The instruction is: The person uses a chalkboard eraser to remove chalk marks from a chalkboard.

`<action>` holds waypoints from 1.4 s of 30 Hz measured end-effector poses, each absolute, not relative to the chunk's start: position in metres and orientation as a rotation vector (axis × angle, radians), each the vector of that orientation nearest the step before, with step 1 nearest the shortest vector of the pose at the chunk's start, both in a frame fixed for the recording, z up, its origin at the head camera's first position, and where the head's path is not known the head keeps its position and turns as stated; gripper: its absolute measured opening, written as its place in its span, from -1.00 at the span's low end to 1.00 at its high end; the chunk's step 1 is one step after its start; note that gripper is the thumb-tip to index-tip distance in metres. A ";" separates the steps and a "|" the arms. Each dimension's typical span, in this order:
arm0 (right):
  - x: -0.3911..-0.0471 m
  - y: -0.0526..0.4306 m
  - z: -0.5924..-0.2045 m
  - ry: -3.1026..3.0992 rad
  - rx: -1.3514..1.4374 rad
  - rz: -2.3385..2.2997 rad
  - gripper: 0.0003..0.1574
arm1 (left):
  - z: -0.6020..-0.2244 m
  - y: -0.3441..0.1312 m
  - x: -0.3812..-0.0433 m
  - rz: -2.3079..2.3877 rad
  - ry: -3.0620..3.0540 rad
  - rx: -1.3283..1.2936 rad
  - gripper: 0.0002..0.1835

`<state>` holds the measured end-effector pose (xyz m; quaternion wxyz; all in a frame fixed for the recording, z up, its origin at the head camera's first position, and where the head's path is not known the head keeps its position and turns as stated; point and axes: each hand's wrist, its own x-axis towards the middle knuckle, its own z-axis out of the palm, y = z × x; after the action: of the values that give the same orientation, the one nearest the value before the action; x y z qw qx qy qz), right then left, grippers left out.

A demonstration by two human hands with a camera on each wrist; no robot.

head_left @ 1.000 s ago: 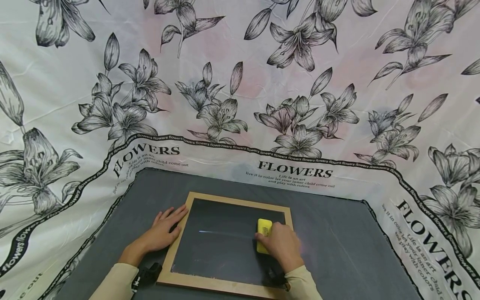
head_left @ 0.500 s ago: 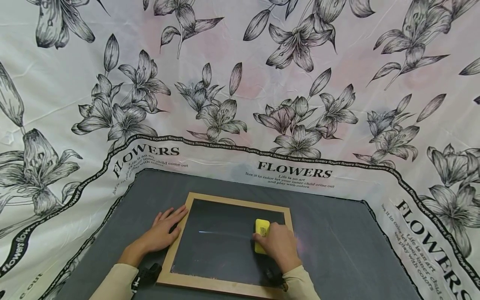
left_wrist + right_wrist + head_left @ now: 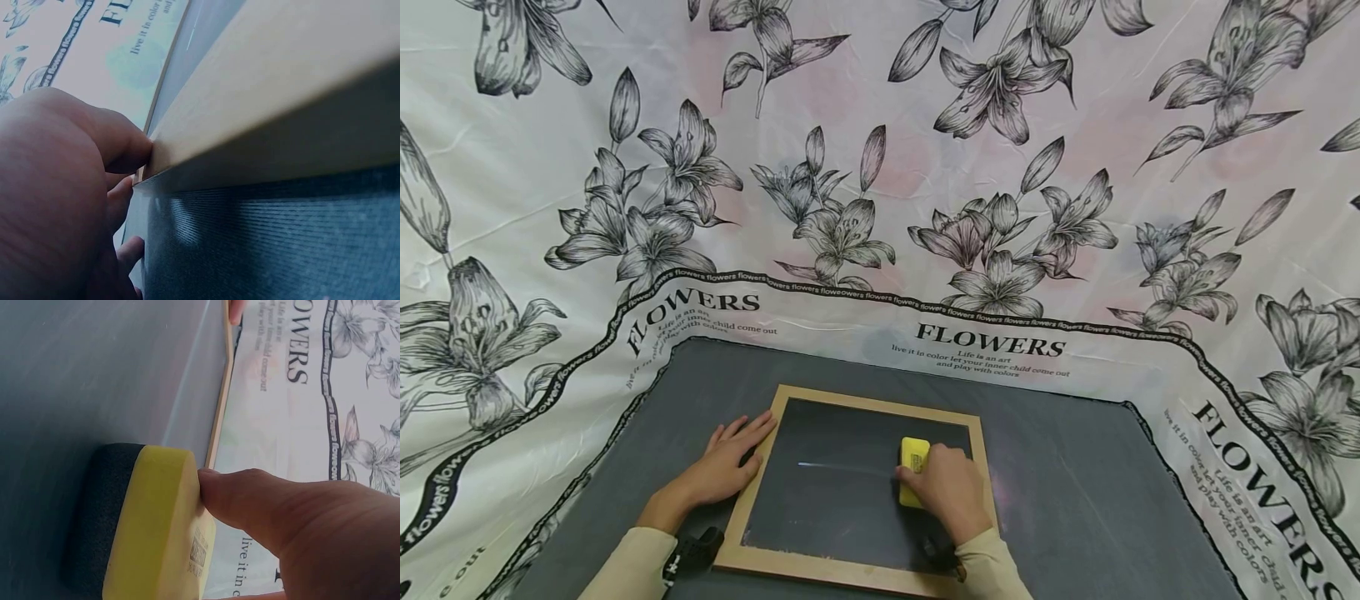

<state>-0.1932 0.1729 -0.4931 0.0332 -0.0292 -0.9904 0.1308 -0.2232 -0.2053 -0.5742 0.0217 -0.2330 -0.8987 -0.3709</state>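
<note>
Gripping the yellow board eraser (image 3: 912,455), the right hand (image 3: 953,493) stood toward three o'clock on the framed chalkboard (image 3: 827,518); the left hand (image 3: 724,464) lay straight-fingered at ten. Eraser seemed light, soft-padded, best held by its sides.

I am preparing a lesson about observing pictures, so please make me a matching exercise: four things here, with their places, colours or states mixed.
1. eraser
2. left hand
3. frame
4. right hand

A. holds the eraser
B. light wood colour
C. yellow, with black underside
D. touches the frame's left side, head view

Pairs: 1-C, 2-D, 3-B, 4-A
</note>
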 end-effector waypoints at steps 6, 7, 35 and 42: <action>-0.194 0.165 -0.493 -3.041 -0.087 0.412 -0.28 | -0.578 -0.205 -0.228 -1.151 -2.814 -0.687 -0.33; -0.194 0.163 -0.493 -3.043 -0.091 0.413 -0.28 | -0.577 -0.204 -0.228 -1.156 -2.821 -0.676 -0.33; -0.200 0.134 -0.498 -3.063 -0.059 0.454 -0.26 | -0.568 -0.204 -0.219 -1.183 -2.736 -0.729 -0.36; -0.202 0.126 -0.498 -3.070 -0.064 0.440 -0.25 | -0.566 -0.203 -0.219 -1.184 -2.780 -0.708 -0.34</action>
<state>-0.2016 0.1259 -0.4981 0.0199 -0.0206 -0.9895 0.1418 -0.2191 -0.2033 -0.5664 0.0190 -0.2280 -0.8957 -0.3813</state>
